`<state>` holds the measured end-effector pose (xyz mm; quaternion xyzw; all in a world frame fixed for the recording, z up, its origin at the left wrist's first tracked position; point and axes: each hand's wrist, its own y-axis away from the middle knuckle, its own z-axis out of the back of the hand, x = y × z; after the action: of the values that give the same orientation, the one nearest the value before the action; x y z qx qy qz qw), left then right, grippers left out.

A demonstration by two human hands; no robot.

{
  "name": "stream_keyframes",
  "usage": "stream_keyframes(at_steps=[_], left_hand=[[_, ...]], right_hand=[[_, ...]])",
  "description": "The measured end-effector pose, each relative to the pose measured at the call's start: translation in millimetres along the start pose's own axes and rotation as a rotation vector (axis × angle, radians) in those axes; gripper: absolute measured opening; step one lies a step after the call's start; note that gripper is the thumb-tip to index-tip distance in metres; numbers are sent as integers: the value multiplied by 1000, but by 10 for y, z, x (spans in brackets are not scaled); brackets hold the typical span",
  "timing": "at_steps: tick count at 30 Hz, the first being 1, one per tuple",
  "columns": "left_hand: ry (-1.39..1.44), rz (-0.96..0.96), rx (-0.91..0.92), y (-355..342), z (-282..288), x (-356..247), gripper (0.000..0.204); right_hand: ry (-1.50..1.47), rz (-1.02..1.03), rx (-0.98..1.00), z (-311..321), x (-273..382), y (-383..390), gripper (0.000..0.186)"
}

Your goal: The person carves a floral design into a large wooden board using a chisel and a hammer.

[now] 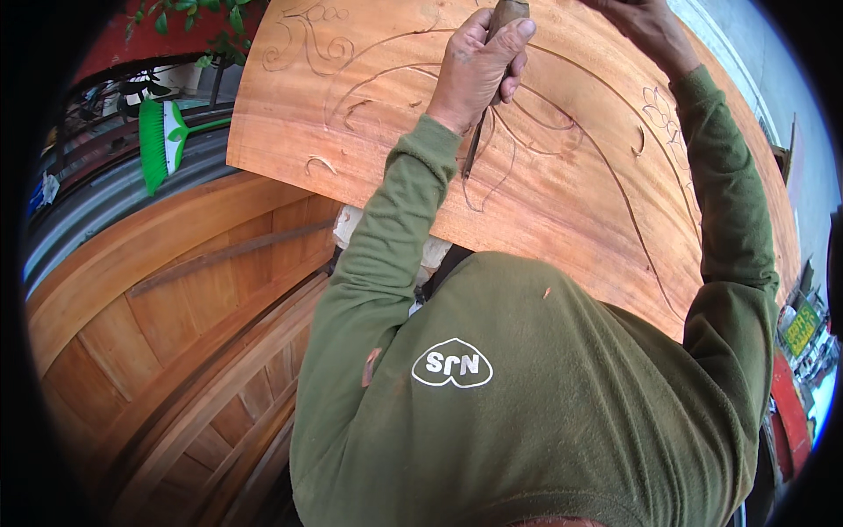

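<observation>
Left hand: fingers clamped on chisel handle.
Chisel: over wooden panel, blade slanting down toward the near edge, tip by a leaf outline.
Right hand: cropped by top edge, can't tell fingers.
Broom: green, left of panel.

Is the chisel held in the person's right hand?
No, the left hand grips the chisel, while the right hand is apart from it at the picture's top edge.

The person's left grip wraps a chisel that slants over a curve-patterned wooden panel, while the right grip is partly cut off at the view's top edge.
</observation>
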<state>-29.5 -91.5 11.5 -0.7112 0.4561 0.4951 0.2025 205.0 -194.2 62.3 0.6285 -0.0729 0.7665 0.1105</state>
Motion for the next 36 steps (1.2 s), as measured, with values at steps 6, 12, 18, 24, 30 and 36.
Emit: stream_keyframes(at_steps=[6, 12, 18, 24, 30, 36], left_hand=[[44, -20, 9, -7, -1, -9, 33], [-35, -21, 42, -38, 16, -82, 33], [180, 190, 181, -76, 128, -92, 26], [134, 153, 140, -82, 35, -92, 26], [95, 125, 100, -21, 131, -37, 23], [110, 87, 97, -80, 89, 13, 25]], right_hand=[[143, 17, -204, -383, 69, -19, 56], [134, 160, 271, -315, -41, 30, 65], [13, 111, 165, -242, 49, -52, 69], [-78, -35, -568, -198, 672, -85, 68], [-110, 85, 363, -221, -111, -91, 74], [101, -52, -436, -250, 542, -237, 63]])
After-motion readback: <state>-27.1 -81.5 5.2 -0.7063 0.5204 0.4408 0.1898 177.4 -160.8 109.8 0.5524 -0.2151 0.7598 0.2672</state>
